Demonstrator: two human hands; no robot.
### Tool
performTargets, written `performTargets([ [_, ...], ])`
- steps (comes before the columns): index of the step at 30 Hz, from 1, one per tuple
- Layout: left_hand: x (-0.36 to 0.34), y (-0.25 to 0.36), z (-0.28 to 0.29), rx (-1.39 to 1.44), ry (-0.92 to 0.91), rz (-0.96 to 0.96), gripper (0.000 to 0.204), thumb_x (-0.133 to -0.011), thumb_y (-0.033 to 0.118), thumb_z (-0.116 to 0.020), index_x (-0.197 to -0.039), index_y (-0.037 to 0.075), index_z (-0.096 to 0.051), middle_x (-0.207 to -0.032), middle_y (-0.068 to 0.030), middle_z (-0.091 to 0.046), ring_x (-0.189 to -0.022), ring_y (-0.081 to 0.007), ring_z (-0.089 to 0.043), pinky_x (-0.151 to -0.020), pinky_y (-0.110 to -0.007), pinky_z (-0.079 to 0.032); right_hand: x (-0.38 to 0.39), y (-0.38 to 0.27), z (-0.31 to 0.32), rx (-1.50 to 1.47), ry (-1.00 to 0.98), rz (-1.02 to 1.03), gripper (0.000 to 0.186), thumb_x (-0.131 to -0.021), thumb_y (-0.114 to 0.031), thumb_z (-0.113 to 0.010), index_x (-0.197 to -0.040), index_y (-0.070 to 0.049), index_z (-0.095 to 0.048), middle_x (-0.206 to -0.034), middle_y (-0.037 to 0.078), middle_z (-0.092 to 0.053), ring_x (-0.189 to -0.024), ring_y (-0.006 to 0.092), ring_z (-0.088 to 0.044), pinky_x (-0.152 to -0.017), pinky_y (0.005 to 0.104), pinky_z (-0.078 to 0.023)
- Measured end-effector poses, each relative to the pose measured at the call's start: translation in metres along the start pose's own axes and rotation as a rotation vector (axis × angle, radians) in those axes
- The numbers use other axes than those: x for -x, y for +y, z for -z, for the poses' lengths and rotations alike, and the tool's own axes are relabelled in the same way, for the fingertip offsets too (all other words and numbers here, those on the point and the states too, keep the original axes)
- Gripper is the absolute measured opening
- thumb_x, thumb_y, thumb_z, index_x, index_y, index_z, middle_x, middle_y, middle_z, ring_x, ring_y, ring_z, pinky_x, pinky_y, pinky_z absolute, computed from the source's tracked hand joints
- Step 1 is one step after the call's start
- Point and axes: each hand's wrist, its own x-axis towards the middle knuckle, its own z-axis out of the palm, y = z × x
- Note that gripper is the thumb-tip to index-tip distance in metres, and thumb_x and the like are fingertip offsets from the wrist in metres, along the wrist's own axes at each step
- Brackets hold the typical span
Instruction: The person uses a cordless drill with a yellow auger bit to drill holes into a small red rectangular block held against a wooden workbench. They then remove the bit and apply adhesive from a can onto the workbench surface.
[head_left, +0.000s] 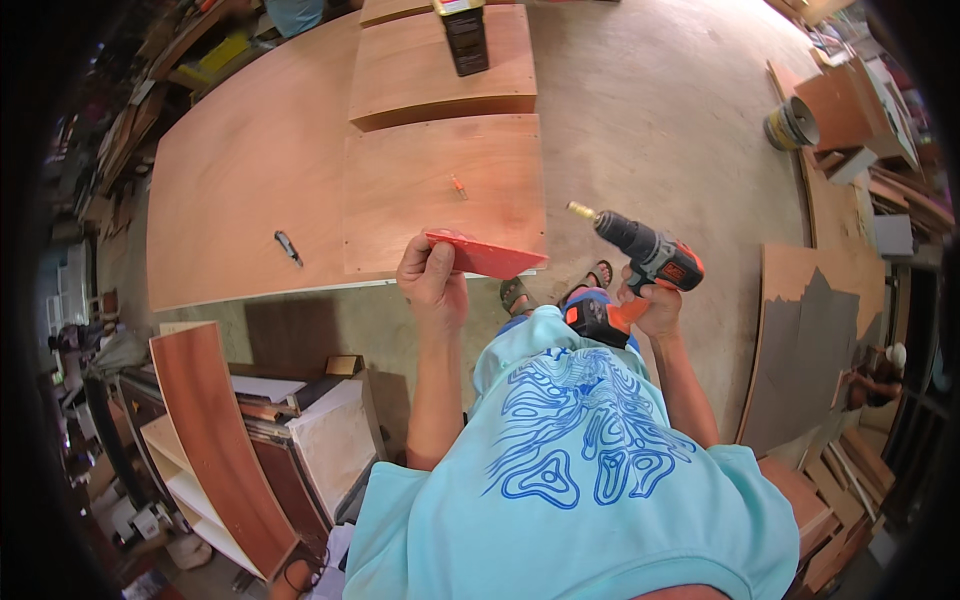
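My left hand [432, 275] pinches a thin, flat red piece [488, 256] at its left end, thumb on the near side. It is tilted and held above the near edge of a wooden panel [410, 220]. In my right hand [655, 302] is a cordless drill [648, 252], black and orange, gripped by its handle. The drill points up and to the left, with a brass-coloured bit or socket [580, 211] at its tip. A small orange-and-metal piece [458, 186] lies on the panel beyond the red piece. Farther left on the wood lies a utility knife [288, 247].
A black container [464, 40] stands on a raised wooden box [440, 75] at the far side. To the right are a metal can [791, 125] and a board with dark grey sheets [805, 350]. A wooden cabinet [215, 440] stands at the near left. A person [875, 378] is at the far right.
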Motion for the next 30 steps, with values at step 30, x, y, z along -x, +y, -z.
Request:
performTargets([
  [30, 0.059, 0.106, -0.045, -0.073, 0.252, -0.035, 0.03, -0.093, 0.006, -0.053, -0.119, -0.007, -0.061, -0.107, -0.016, -0.069, -0.098, -0.0204, -0.067, -0.086, -0.032, -0.054, -0.175, 0.188, 0.011, 1.133, -0.145, 0.373, 0.037, -0.087, -0.003, -0.069, -0.12, -0.005, -0.053, -0.098, 0.004, -0.063, -0.085, 0.0134, -0.061, -0.075, 0.0286, -0.052],
])
